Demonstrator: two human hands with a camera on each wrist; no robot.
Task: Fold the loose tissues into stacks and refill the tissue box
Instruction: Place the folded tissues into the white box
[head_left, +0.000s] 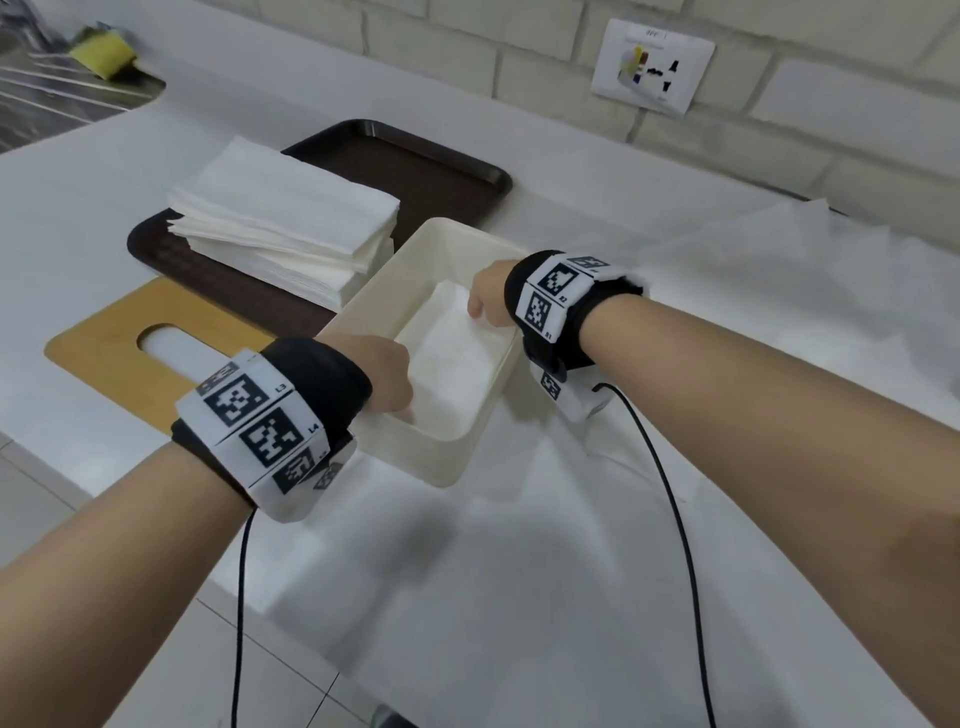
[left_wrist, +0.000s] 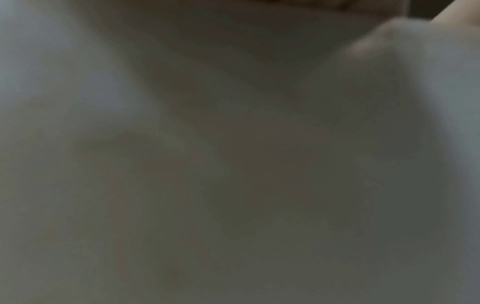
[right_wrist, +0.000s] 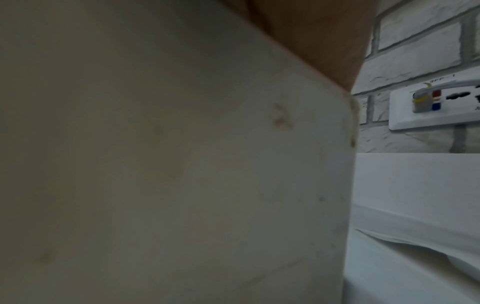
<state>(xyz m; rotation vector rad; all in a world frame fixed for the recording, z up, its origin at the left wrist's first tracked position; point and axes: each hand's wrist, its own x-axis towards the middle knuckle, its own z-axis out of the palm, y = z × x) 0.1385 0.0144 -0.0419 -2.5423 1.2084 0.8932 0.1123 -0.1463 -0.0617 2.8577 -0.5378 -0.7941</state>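
Observation:
The open cream tissue box (head_left: 435, 457) stands in the middle of the white counter, with a folded white tissue stack (head_left: 452, 358) lying inside it. My left hand (head_left: 388, 375) reaches over the box's near left rim, its fingers turned down out of sight. My right hand (head_left: 487, 297) dips in from the right side, thumb tip on the stack's far corner and its fingers hidden. In the right wrist view the box's outer wall (right_wrist: 182, 164) fills the picture under my right hand (right_wrist: 311, 41). The left wrist view is a blurred pale surface.
A tall pile of folded tissues (head_left: 283, 234) sits on a brown tray (head_left: 431, 171) behind the box. The wooden slotted lid (head_left: 111, 364) lies at the left. Loose tissue sheets (head_left: 769, 270) spread to the right and front. A wall socket plate (head_left: 652, 65) is behind.

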